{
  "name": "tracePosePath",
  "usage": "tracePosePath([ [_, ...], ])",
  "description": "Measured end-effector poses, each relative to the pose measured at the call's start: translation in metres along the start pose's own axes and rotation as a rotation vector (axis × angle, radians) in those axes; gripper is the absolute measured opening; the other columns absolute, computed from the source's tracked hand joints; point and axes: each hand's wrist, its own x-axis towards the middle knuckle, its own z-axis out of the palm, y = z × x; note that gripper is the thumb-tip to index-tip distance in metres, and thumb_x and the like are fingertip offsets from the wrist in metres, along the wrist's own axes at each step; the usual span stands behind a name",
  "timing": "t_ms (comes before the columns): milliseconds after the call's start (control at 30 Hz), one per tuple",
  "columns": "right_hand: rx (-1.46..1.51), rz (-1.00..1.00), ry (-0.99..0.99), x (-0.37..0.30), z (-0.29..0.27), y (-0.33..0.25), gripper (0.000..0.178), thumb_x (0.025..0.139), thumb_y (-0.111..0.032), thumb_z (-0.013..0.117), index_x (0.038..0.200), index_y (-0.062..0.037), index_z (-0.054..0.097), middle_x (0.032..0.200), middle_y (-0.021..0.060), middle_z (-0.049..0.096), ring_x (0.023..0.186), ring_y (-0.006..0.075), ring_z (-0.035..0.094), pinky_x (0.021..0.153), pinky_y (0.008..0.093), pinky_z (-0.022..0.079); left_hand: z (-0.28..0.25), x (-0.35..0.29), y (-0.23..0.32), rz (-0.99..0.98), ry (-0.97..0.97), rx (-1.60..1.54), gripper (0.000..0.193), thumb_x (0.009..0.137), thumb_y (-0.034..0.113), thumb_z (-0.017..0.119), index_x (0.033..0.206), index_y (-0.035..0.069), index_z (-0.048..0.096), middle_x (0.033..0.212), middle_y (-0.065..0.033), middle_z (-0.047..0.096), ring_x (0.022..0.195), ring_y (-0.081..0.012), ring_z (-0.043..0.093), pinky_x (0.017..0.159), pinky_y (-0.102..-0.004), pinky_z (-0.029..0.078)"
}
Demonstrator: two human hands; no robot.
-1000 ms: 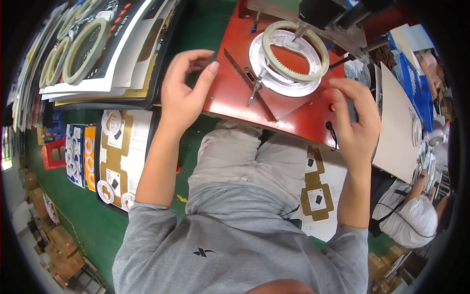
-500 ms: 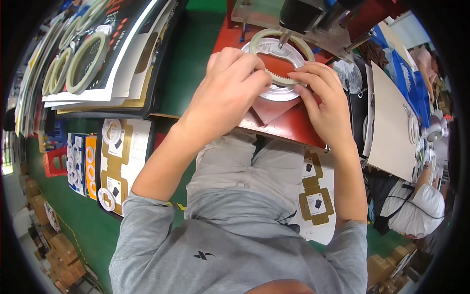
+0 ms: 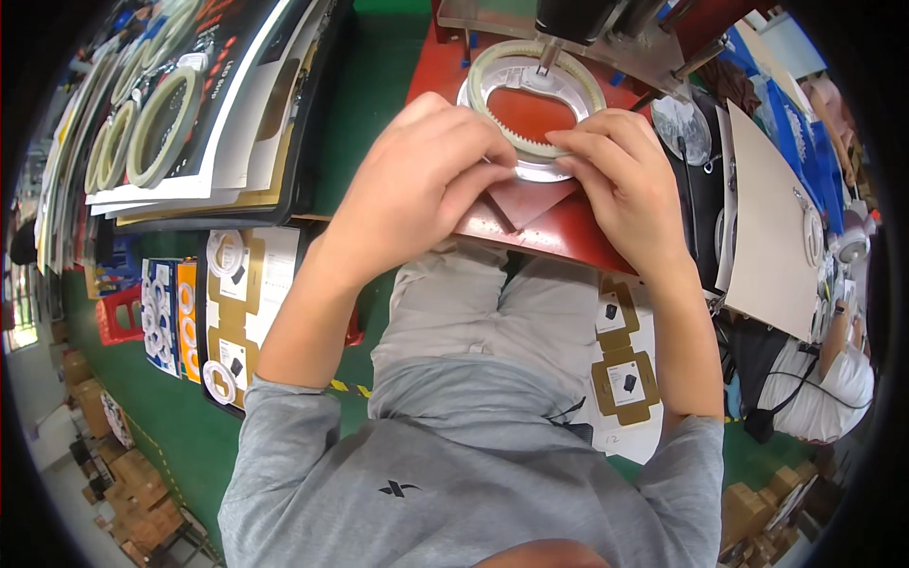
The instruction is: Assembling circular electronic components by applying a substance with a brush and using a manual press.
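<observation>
Over the red work plate (image 3: 559,232), the left hand (image 3: 426,180) and right hand (image 3: 620,170) curl almost closed, fingertips pinching the near rim of a pale toothed ring (image 3: 492,104) that sits on a round white base (image 3: 535,170) beneath a dark machine head (image 3: 578,19). Judging by the grip, the ring is being seated on its base; pressing it level all round seems the next need. It looks like stiff, cream plastic with fine teeth inside. Similar rings (image 3: 161,123) lie on printed cards (image 3: 237,104) well to the left.

grey sweatshirt with pushed-up sleeves, light grey trousers.
</observation>
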Motion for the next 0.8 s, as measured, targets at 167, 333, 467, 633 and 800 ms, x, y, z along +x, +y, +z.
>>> tracePosePath([
  [167,-0.021,0.024,0.033,0.001,0.007,-0.001,0.019,0.084,-0.005,0.081,0.102,-0.0047,0.076,0.099,0.0087,0.069,0.098,0.0312,0.065,0.083,0.0404,0.054,-0.009,0.007,-0.016,-0.05,-0.107,-0.015,0.009,0.091,0.004,0.077,0.099,0.004,0.073,0.095,-0.0033,0.073,0.084,-0.0187,0.061,0.07,-0.0295,0.05],
  [333,-0.021,0.051,0.081,0.001,0.013,-0.001,0.016,0.085,-0.006,0.08,0.101,-0.0049,0.078,0.098,0.0076,0.07,0.098,0.0295,0.066,0.083,0.0395,0.054,-0.017,0.016,-0.022,-0.076,-0.208,-0.033,0.01,0.093,0.008,0.077,0.102,0.005,0.075,0.094,-0.0018,0.071,0.08,-0.0156,0.06,0.069,-0.0284,0.05],
  [467,-0.018,0.067,0.088,0.001,0.015,-0.002,0.015,0.086,-0.007,0.08,0.101,-0.0051,0.078,0.098,0.0061,0.071,0.098,0.0283,0.066,0.084,0.0391,0.054,-0.023,0.02,-0.028,-0.069,-0.266,-0.01,0.011,0.093,0.009,0.077,0.102,0.004,0.075,0.094,-0.0033,0.071,0.077,-0.0151,0.061,0.069,-0.0284,0.049],
  [633,0.004,0.099,0.071,0.0,0.013,-0.004,0.016,0.087,-0.007,0.08,0.102,-0.0059,0.079,0.098,0.0062,0.071,0.099,0.0284,0.065,0.085,0.0394,0.054,-0.024,0.028,-0.028,-0.115,-0.349,-0.06,0.01,0.092,0.009,0.078,0.099,0.003,0.074,0.093,-0.0049,0.071,0.078,-0.0201,0.063,0.07,-0.0308,0.051],
  [800,0.005,0.111,0.054,0.0,0.011,-0.005,0.016,0.086,-0.007,0.08,0.102,-0.0061,0.079,0.098,0.0066,0.071,0.099,0.0292,0.065,0.084,0.0398,0.054,-0.021,0.024,-0.035,-0.025,-0.341,-0.067,0.009,0.089,0.008,0.079,0.096,0.003,0.075,0.098,-0.0074,0.071,0.087,-0.0252,0.066,0.077,-0.0348,0.053],
])
